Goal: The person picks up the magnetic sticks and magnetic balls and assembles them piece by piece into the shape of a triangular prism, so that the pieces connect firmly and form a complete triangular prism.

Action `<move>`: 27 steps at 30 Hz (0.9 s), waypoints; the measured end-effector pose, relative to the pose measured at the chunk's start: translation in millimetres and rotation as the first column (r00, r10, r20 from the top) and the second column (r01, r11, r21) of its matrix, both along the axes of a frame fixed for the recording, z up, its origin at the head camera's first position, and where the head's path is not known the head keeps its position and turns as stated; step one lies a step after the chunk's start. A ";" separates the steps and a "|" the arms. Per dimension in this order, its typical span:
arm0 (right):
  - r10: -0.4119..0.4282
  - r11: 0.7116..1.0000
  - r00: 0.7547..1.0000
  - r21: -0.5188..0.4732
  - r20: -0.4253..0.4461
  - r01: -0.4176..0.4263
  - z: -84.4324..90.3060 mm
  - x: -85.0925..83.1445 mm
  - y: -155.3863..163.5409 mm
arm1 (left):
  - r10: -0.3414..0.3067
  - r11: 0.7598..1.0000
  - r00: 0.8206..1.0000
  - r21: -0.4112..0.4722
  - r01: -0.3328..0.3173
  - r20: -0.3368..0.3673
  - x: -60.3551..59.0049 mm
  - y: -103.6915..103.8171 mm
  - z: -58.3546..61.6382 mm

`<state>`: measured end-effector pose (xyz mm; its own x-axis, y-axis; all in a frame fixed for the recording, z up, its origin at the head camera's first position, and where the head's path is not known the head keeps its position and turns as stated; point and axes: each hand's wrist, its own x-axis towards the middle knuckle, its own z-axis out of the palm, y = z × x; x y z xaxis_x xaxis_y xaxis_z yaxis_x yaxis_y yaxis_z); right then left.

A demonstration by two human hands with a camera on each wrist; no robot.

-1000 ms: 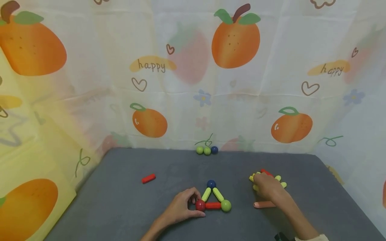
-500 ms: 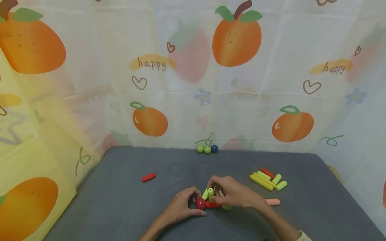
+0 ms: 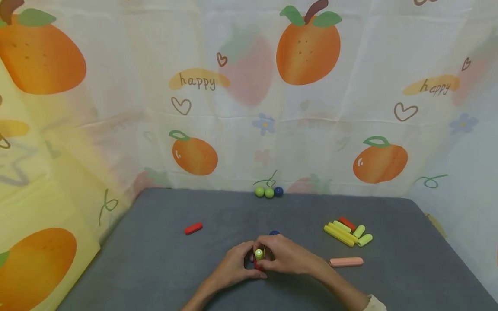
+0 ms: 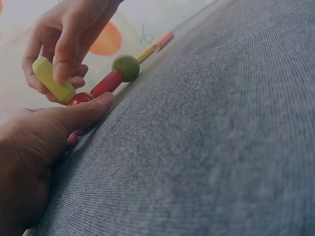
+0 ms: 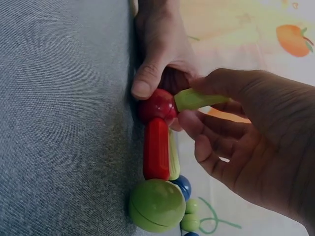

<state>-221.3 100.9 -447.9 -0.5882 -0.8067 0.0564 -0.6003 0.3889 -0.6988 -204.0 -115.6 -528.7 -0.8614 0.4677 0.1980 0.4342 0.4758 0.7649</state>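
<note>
Right grip (image 5: 246, 142) pinching smooth yellow-green rod (image 5: 197, 100), glossy red ball (image 5: 156, 105)

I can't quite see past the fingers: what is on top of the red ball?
A yellow-green stick pinched by the right hand touches the red ball, which the left hand steadies. The head view hides the contact behind fingers.

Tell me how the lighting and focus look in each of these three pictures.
Head view: soft even light, sharp, with the curtain bowed by the wide lens. Left wrist view: dim, the near left hand in shade, the mat blurring close up. Right wrist view: dim, the red ball sharp, the right hand dark.
</note>
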 end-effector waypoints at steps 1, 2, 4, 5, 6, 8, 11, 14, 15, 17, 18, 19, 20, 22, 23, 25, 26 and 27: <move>0.000 1.000 1.000 -0.002 -0.002 0.000 -0.2 -0.1 0.0 | 0.000 1.000 1.000 0.000 0.000 -0.003 -0.1 0.0 0.3; -0.001 1.000 1.000 -0.004 -0.001 0.001 -0.6 -0.4 0.0 | -0.002 1.000 1.000 -0.002 0.002 -0.005 -0.3 0.1 0.4; -0.001 1.000 1.000 -0.013 0.018 0.001 -1.6 -1.2 0.5 | -0.004 1.000 1.000 -0.010 0.004 -0.009 -0.8 0.3 0.3; -0.003 1.000 1.000 -0.018 0.031 0.004 -1.9 -1.7 0.7 | -0.004 1.000 1.000 -0.016 0.004 -0.009 -1.0 0.5 0.2; -0.005 1.000 0.999 -0.021 0.046 0.006 -2.3 -2.3 1.0 | -0.004 1.000 1.000 -0.021 0.003 -0.008 -1.2 0.7 0.3; -0.006 1.000 0.998 -0.029 0.068 0.008 -2.8 -3.7 1.7 | -0.001 1.000 1.000 -0.028 0.000 -0.005 -1.5 1.1 0.5; -0.014 0.999 0.997 -0.032 0.078 0.016 -2.7 -5.3 2.6 | 0.003 0.999 1.000 -0.035 -0.004 -0.007 -1.9 1.8 1.2; -0.011 1.000 0.998 -0.026 0.066 0.013 -2.5 -6.1 3.7 | 0.001 0.999 1.000 -0.036 -0.002 -0.016 -2.5 2.2 1.6; -0.009 1.000 0.998 -0.024 0.067 0.010 -2.5 -6.3 4.1 | 0.000 0.999 1.000 -0.035 0.000 -0.019 -2.6 2.2 1.5; -0.001 1.000 0.997 -0.020 0.072 0.003 -2.8 -6.4 5.4 | -0.004 1.000 1.000 -0.031 0.004 -0.024 -2.8 2.1 1.3; 0.004 1.000 0.997 -0.018 0.073 -0.002 -3.0 -6.2 6.1 | -0.007 1.000 1.000 -0.030 0.006 -0.027 -2.9 1.8 0.8; 0.005 1.000 0.997 -0.017 0.079 -0.004 -3.0 -5.6 7.1 | -0.010 1.000 0.999 -0.026 0.009 -0.031 -3.0 1.6 0.5; 0.010 1.000 0.996 -0.018 0.084 -0.009 -3.1 -5.3 8.7 | -0.014 1.000 0.999 -0.022 0.013 -0.034 -3.0 1.4 0.4; 0.015 1.000 0.996 -0.019 0.085 -0.014 -1.3 -3.7 13.4 | -0.023 1.000 0.999 -0.006 0.023 -0.042 -3.4 1.0 0.4; 0.013 1.000 0.996 -0.016 0.083 -0.012 0.6 -2.9 16.5 | -0.028 1.000 0.999 0.005 0.028 -0.044 -3.7 0.9 0.4; -0.007 1.000 0.996 -0.008 0.084 0.007 6.8 -1.6 25.1 | -0.034 0.999 0.998 0.024 0.035 -0.049 -4.2 0.5 1.2; -0.025 1.000 0.997 0.001 0.075 0.025 11.0 -1.2 30.7 | -0.036 0.999 0.998 0.030 0.037 -0.054 -4.5 0.4 1.6; -0.052 0.999 0.997 0.016 0.053 0.051 15.5 -1.1 36.9 | -0.036 0.999 0.998 0.035 0.038 -0.057 -4.7 0.3 1.8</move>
<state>-222.4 137.8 -432.4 -0.6308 -0.7758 0.0125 -0.5413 0.4285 -0.7235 -208.7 -115.2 -527.0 -0.8306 0.4910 0.2628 0.4938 0.4310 0.7553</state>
